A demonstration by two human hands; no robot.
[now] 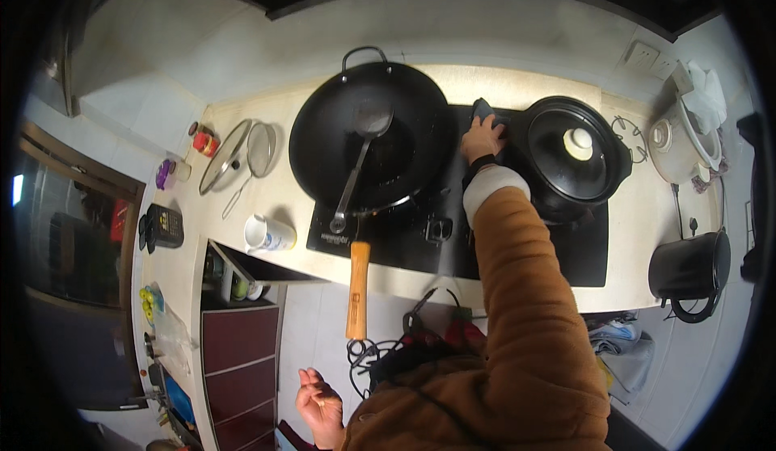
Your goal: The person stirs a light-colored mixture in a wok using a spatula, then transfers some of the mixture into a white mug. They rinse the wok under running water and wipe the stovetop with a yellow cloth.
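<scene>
My right hand point(483, 139) reaches over the black glass cooktop point(400, 239) and grips a dark cloth point(483, 110), pressed to its surface at the back. The hand is between a black wok point(315, 130) and a black lidded pot point(539, 190). A metal spatula point(362, 163) lies in the wok, its handle resting over the near rim. The wok's wooden handle point(359, 290) points toward me. Low in the view, my left hand point(319, 405) hangs in front of my body with half-curled fingers and nothing visible in it.
Left of the wok are a glass lid point(225, 157), a wire strainer point(260, 151) and a white mug point(267, 233). A cabinet door point(254, 266) stands ajar below. At right are a white electric cooker point(676, 148), a metal trivet point(630, 139) and a black pot point(688, 266).
</scene>
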